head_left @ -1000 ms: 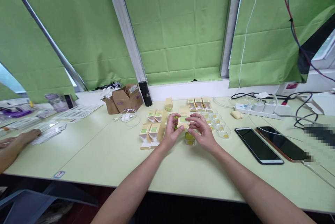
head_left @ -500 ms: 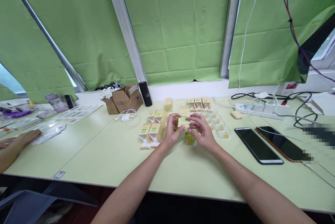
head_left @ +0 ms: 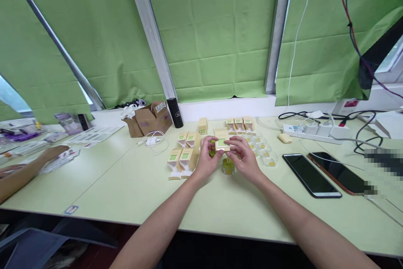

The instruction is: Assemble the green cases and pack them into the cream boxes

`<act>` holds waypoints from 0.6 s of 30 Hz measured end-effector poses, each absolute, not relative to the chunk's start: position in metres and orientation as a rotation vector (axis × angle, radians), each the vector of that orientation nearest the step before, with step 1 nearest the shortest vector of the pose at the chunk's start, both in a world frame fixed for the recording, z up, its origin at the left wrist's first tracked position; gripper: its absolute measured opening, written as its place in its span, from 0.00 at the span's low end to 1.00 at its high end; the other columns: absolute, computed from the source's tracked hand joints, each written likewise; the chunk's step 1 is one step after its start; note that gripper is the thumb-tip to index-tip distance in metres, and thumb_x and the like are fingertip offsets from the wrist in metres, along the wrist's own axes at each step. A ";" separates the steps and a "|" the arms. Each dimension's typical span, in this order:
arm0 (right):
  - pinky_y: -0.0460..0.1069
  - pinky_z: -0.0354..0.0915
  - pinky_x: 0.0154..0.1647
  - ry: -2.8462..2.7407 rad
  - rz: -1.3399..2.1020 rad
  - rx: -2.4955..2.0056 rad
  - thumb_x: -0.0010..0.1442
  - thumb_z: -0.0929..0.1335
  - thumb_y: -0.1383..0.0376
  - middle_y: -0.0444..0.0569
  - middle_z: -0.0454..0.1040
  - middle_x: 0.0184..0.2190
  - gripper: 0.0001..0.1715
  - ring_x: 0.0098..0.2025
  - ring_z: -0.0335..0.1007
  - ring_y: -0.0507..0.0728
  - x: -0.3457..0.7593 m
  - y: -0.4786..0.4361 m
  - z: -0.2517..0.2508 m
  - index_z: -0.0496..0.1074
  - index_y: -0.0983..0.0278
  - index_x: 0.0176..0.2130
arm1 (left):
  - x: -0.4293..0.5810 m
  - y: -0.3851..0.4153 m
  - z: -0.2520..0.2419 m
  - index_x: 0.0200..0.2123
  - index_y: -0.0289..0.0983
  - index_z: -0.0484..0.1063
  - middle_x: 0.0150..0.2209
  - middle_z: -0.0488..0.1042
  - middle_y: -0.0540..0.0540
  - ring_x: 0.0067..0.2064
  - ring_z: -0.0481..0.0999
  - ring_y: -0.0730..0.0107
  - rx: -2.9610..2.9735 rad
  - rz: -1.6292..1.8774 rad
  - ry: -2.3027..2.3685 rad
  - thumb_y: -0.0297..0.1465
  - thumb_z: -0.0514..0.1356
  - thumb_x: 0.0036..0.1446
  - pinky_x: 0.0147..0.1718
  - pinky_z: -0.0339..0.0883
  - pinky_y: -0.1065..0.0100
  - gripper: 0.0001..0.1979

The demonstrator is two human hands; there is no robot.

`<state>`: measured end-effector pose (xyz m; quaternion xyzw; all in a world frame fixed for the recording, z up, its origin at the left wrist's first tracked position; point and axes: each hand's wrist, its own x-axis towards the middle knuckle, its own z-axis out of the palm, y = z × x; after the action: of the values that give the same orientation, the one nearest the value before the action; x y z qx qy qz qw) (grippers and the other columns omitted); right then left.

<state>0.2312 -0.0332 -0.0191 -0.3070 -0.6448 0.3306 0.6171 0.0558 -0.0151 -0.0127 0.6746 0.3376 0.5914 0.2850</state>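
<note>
Between my left hand [head_left: 208, 154] and my right hand [head_left: 243, 153] is a small cream carton [head_left: 222, 144] with a green panel. Fingers of both hands are closed on its sides. Just below, a small clear jar [head_left: 228, 166] with yellow-green contents stands on the table, partly behind my right fingers. Left of my left hand are several similar cartons [head_left: 186, 157] with open flaps. Several clear plastic pieces with yellow centres [head_left: 262, 147] lie to the right of my right hand.
Three cartons [head_left: 239, 125] and a single carton [head_left: 203, 126] stand farther back. Two phones [head_left: 310, 174] lie on the right, below a power strip [head_left: 327, 131]. A cardboard box [head_left: 153, 120] and black cylinder [head_left: 175, 113] are at the back left. Another person's hand [head_left: 55, 152] rests on papers.
My hands stay nearly in place; the carton between them has shifted and tilted slightly. On the left, the other person's hand has moved right over the papers.
</note>
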 end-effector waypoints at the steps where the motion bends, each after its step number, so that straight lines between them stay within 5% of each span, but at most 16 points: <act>1: 0.61 0.78 0.54 -1.483 0.762 -0.708 0.68 0.73 0.54 0.53 0.64 0.59 0.17 0.43 0.77 0.55 0.231 -0.033 -0.019 0.79 0.52 0.54 | 0.056 -0.015 -0.012 0.53 0.44 0.71 0.55 0.67 0.44 0.45 0.70 0.65 1.800 1.580 0.910 0.42 0.69 0.63 0.48 0.66 0.61 0.19; 18: 0.61 0.79 0.53 -1.457 0.770 -0.705 0.68 0.73 0.52 0.53 0.65 0.58 0.14 0.43 0.78 0.56 0.230 -0.030 -0.023 0.81 0.54 0.50 | 0.058 -0.018 -0.008 0.47 0.44 0.71 0.51 0.66 0.45 0.43 0.69 0.66 1.797 1.620 0.968 0.36 0.70 0.61 0.46 0.66 0.62 0.14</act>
<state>0.2297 -0.0297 -0.0230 -0.3071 -0.6349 0.3353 0.6247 0.0579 -0.0180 -0.0084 0.6651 0.3581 0.5996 0.2644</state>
